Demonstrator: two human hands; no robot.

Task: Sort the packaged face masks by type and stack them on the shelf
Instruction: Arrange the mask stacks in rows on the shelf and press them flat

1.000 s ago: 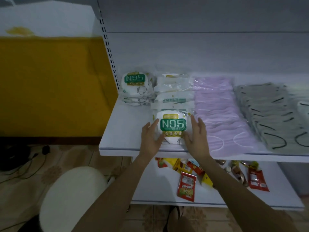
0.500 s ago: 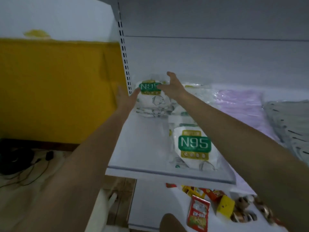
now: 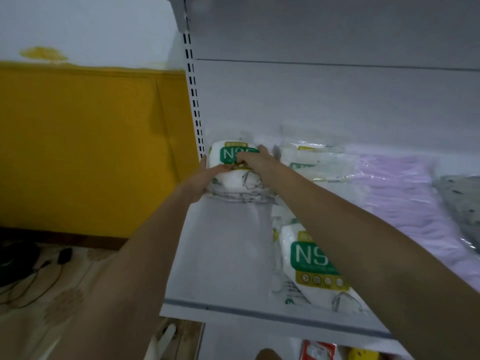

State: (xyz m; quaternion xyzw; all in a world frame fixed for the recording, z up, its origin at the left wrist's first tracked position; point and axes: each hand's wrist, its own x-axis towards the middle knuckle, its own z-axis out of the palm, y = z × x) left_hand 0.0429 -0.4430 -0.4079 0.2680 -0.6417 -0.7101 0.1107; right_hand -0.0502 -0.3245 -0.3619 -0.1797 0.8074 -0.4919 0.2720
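Packs in the N95 stack point(image 3: 233, 179) between our hands look light, soft and slippery, so we would squeeze its flanks. Our left hand point(image 3: 206, 178) cups one side, and our right hand point(image 3: 255, 161) curls over the top.

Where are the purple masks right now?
In the head view, the purple masks lie on the right part of the shelf, between the clear-wrapped white packs on their left and the grey masks at the far right edge.
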